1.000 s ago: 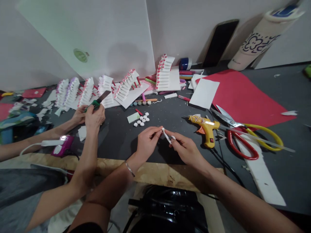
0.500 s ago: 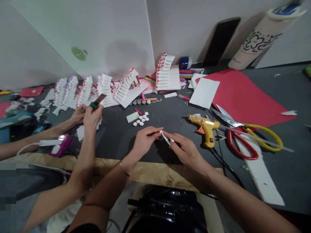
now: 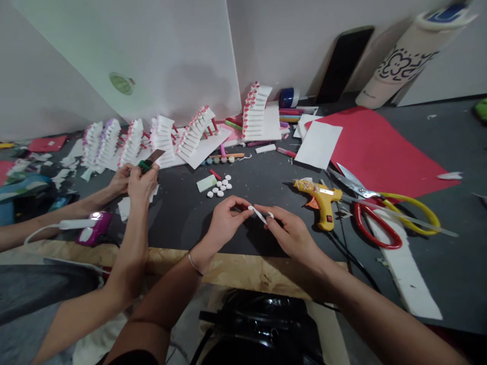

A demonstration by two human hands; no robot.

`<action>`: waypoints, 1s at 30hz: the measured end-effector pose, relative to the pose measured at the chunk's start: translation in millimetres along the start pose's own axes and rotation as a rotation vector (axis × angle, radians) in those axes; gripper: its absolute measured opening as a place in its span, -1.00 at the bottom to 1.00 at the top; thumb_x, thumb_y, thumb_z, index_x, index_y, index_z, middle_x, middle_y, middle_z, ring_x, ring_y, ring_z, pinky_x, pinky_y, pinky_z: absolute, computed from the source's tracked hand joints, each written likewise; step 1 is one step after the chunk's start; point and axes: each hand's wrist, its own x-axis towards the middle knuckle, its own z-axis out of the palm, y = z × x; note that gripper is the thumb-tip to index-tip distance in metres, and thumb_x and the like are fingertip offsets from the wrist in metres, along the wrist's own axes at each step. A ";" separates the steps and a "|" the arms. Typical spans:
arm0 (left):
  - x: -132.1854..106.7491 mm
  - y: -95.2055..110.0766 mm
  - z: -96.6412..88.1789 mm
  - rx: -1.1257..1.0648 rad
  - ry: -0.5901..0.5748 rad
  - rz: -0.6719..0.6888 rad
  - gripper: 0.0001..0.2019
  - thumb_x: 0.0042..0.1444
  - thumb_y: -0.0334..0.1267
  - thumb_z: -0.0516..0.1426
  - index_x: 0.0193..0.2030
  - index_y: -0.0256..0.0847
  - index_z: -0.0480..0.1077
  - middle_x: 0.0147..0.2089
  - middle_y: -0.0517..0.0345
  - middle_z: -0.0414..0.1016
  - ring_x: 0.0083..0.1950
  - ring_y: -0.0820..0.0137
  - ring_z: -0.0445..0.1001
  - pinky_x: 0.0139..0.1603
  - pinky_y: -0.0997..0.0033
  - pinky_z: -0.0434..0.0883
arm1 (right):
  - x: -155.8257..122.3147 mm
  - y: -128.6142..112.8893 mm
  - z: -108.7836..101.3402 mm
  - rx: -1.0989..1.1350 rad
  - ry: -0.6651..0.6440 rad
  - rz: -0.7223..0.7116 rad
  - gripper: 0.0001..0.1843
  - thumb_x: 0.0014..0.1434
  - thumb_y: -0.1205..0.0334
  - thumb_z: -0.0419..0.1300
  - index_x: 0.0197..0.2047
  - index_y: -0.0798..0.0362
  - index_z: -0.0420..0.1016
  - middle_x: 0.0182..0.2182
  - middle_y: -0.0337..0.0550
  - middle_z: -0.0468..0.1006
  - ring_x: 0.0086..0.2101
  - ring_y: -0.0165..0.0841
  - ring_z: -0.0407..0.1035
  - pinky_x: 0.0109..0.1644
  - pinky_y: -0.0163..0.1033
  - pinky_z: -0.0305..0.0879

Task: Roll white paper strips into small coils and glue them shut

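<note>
Between my two hands, just above the dark tabletop [image 3: 182, 223], is a thin white stick-like piece [image 3: 260, 216] with a small rounded white bit at its upper left end. My left hand [image 3: 227, 223] pinches that end with thumb and fingertips. At the other end, my right hand [image 3: 288, 230] is closed round the piece, and a second small white bit shows by its thumb. Several small white discs [image 3: 219, 186] lie beyond my left hand, beside a pale green-white eraser-like block [image 3: 206, 183]. A yellow glue gun [image 3: 322, 200] rests to the right of my right hand.
Miniature white stair-like models [image 3: 197, 133] with pink tips line the back. Large scissors [image 3: 375, 197] lie at right over a white strip [image 3: 413, 279], near red paper [image 3: 384, 147]. At left, a co-worker's hands [image 3: 140, 185] hold a green-handled blade [image 3: 152, 159]. A bottle [image 3: 407, 61] stands behind.
My left fingers have shifted slightly around the end of the white piece, with the thumb now nearer its tip. The right hand keeps its grip. The view has moved a little.
</note>
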 end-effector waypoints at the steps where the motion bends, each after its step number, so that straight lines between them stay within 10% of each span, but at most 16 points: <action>1: -0.2 0.4 0.0 -0.001 0.000 -0.001 -0.84 -0.01 -0.21 0.30 -0.34 -0.24 0.48 -0.36 0.12 0.52 -0.36 0.45 0.51 -0.36 0.50 0.48 | -0.2 -0.2 0.0 0.003 0.004 0.000 -0.61 0.22 0.21 0.02 0.01 -0.07 0.58 -0.38 -0.18 0.52 -0.36 -0.35 0.36 -0.22 -0.26 0.28; 13: 0.4 -1.1 0.2 -0.019 0.021 0.033 -0.88 0.02 -0.24 0.28 -0.33 -0.22 0.48 -0.32 0.13 0.53 -0.33 0.45 0.52 -0.33 0.47 0.51 | 8.1 -3.9 -2.4 0.500 -0.085 0.418 -0.52 0.03 0.14 0.13 0.00 0.06 0.60 -0.54 -0.28 0.41 -0.57 -0.51 0.14 -0.49 -0.35 0.05; 30: -4.5 -4.2 15.2 0.017 0.108 0.012 -0.94 0.05 -0.30 0.22 -0.32 -0.22 0.46 -0.31 0.13 0.53 -0.29 0.42 0.53 -0.26 0.44 0.50 | 4.0 -2.7 13.7 0.483 0.055 0.419 -0.47 0.02 0.06 0.19 0.03 0.10 0.58 -0.52 -0.24 0.46 -0.56 -0.49 0.21 -0.47 -0.33 0.14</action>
